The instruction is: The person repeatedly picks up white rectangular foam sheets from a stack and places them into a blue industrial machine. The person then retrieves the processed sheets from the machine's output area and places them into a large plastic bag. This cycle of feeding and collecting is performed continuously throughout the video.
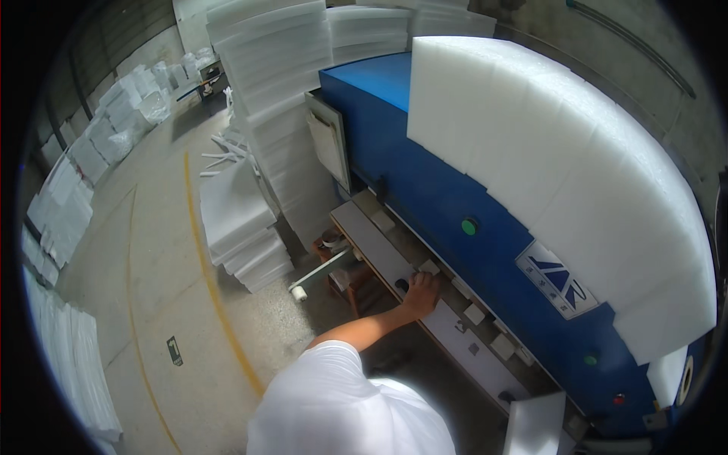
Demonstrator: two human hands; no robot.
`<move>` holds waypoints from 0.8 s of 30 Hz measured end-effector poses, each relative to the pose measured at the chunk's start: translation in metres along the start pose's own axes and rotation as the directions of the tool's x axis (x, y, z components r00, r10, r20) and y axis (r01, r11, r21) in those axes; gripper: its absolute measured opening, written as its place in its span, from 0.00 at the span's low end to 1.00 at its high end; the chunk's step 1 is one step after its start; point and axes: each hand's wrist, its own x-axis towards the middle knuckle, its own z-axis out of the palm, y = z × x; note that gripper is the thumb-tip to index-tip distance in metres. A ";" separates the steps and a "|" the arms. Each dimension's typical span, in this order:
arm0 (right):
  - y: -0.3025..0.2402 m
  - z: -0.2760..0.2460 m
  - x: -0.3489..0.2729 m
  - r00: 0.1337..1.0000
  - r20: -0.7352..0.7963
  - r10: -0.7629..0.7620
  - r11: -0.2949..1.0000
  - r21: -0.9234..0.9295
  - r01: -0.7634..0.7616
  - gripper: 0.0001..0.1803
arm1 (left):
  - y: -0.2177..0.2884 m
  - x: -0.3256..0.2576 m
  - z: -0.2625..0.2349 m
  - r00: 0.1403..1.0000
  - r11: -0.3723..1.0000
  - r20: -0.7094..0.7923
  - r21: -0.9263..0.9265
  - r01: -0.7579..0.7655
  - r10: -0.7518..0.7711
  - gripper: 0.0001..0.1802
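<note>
Fingers [431,279] bent and pointing forward, the left hand [422,296] is over the long grey bench [375,240]! Partly curled, neither flat nor a full fist, and from this angle I cannot tell whether anything sits in its grip. Just beyond the fingertips, a pale block [429,267], one of a row along the front of the big blue machine [500,235]; whether skin meets block, I cannot tell. On the near side, right beside the hand, a dark knob [402,285] at the bench edge. Bare forearm [371,327] reaching across from a white sleeve [334,356]; the right hand is out of view.

Over to the machine: a green button [469,226] on its face, and farther down toward the right, another green one and a red one [619,399]. Up top, a thick row of white foam sheets [546,152]! At the lower right, a white panel [535,425] stands tilted by the bench. Left of the bench, a wooden stool [353,292], then a low foam pile [239,212] beside the yellow floor line [203,254], with a tall foam stack [277,106] behind.
</note>
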 end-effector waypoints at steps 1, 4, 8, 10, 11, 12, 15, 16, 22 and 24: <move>0.001 0.008 0.005 1.000 0.010 0.003 1.000 -0.004 -0.003 0.31 | -0.004 0.001 0.004 0.999 1.000 0.029 0.009 0.025 -0.025 0.28; 0.006 0.026 0.017 1.000 0.026 0.008 1.000 -0.024 -0.007 0.31 | -0.005 -0.001 0.009 0.995 0.996 -0.059 0.048 -0.072 0.074 0.29; 0.014 0.045 0.029 0.999 0.044 0.015 0.999 -0.043 -0.013 0.31 | -0.014 -0.003 0.017 0.999 0.999 -0.007 -0.027 -0.043 0.042 0.31; 0.018 0.053 0.034 0.998 0.051 0.019 0.999 -0.049 -0.016 0.31 | -0.016 -0.003 0.023 0.998 0.998 -0.008 0.005 -0.069 0.069 0.32; 0.021 0.058 0.036 0.998 0.057 0.021 0.998 -0.052 -0.018 0.30 | -0.018 -0.003 0.026 0.997 0.997 -0.011 0.007 -0.075 0.075 0.32; 0.024 0.062 0.039 0.997 0.072 0.020 0.998 -0.056 -0.016 0.30 | -0.021 -0.004 0.028 0.997 0.997 -0.013 0.008 -0.081 0.081 0.32; 0.029 0.073 0.046 0.997 0.077 0.023 0.998 -0.062 -0.018 0.30 | -0.019 -0.004 0.026 0.996 0.996 -0.017 0.008 -0.092 0.093 0.33; 0.033 0.076 0.049 0.996 0.088 0.025 0.998 -0.061 -0.020 0.30 | -0.019 -0.004 0.026 0.995 0.995 -0.019 0.008 -0.096 0.096 0.33; 0.039 0.101 0.067 0.993 0.120 0.013 0.997 -0.077 -0.004 0.29 | -0.029 -0.004 0.035 0.995 0.996 0.056 -0.047 -0.081 0.084 0.36; 0.041 0.106 0.072 0.993 0.119 0.011 0.997 -0.079 -0.002 0.29 | -0.029 -0.002 0.042 0.996 0.994 0.077 -0.102 -0.027 0.035 0.39</move>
